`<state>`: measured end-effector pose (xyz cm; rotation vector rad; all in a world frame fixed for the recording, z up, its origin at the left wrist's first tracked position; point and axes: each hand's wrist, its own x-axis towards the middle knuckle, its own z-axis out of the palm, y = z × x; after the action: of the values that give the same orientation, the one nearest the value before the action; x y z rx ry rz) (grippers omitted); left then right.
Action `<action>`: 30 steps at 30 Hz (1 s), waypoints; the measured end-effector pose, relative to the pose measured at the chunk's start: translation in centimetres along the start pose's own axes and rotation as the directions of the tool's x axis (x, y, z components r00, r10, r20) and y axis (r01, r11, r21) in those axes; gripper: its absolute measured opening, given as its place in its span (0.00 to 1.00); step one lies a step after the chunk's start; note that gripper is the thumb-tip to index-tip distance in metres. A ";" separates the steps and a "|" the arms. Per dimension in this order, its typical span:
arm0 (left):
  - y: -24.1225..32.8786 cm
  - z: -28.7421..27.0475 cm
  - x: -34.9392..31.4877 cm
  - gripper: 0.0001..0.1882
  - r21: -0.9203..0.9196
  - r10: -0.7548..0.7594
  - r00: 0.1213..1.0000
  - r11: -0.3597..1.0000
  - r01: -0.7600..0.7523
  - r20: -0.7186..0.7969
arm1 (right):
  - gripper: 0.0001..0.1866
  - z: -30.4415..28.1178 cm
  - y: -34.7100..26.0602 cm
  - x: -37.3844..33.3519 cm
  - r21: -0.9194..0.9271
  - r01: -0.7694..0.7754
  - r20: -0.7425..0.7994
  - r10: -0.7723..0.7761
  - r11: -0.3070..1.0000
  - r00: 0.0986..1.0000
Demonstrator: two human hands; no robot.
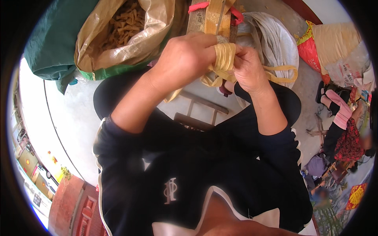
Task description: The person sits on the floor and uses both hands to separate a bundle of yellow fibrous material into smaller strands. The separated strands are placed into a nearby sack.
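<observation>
Above the wooden bench's near end, my left hand (183, 59) is closed with its fingers curled. A pale yellow flat strip, wound in several layers into a coil (225, 57), sits at its fingertips. My right hand (249, 70) pinches the coil from the other side, so both hands hold it. Loose lengths of yellow strip (289, 69) trail off to the right and below the hands. Just beyond my fingers, a thin metal rod (221, 19) slants over a yellowish wooden piece on the bench (194, 23), with red cloth (199, 6) tied around it.
An open tan woven sack (159, 27) of brown pieces (125, 25) stands at the left, beside dark green cloth (55, 35). A whitish sack (275, 41) lies right of the bench. Below my hands is a wooden frame (204, 104). Other people (348, 139) sit at far right.
</observation>
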<state>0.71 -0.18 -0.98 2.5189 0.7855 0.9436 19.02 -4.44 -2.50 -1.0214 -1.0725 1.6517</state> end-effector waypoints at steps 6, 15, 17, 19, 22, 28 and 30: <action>0.8 0.4 -0.4 0.13 -0.087 -0.008 0.976 0.996 -0.012 -0.217 | 0.07 0.7 0.1 0.0 0.588 -0.374 0.220 0.303 0.717 0.927; 0.6 0.2 -0.3 0.11 -0.281 -0.341 0.922 0.880 0.382 0.185 | 0.13 0.4 -0.8 -0.3 -0.497 0.115 -0.105 -0.191 0.860 0.976; 0.4 1.1 -0.8 0.09 -0.204 -0.325 0.921 0.907 0.368 0.214 | 0.14 0.8 0.1 0.0 -0.746 0.324 0.087 -0.398 0.581 0.913; 0.6 1.1 -0.9 0.07 -0.150 -0.324 0.916 0.919 0.364 0.237 | 0.12 0.9 -0.3 -0.1 -0.789 0.186 0.040 -0.253 0.585 0.967; 0.5 0.3 -0.6 0.05 -0.254 -0.245 0.956 0.926 0.280 0.162 | 0.14 1.0 -0.4 0.0 -0.612 0.046 -0.082 -0.121 0.790 0.989; 0.6 -1.6 0.0 0.06 -0.626 -0.352 0.931 0.704 0.335 0.102 | 0.19 0.3 -1.4 -0.5 0.043 -0.265 0.028 0.264 0.963 0.964; 0.7 -2.1 -0.1 0.06 -0.663 -0.380 0.918 0.661 0.353 0.111 | 0.20 0.1 -1.2 -0.6 0.186 -0.298 0.093 0.285 0.936 0.954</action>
<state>-0.46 -0.52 0.81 1.6316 0.7479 0.9159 19.41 -4.72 -1.22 -1.0379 -0.8039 1.9990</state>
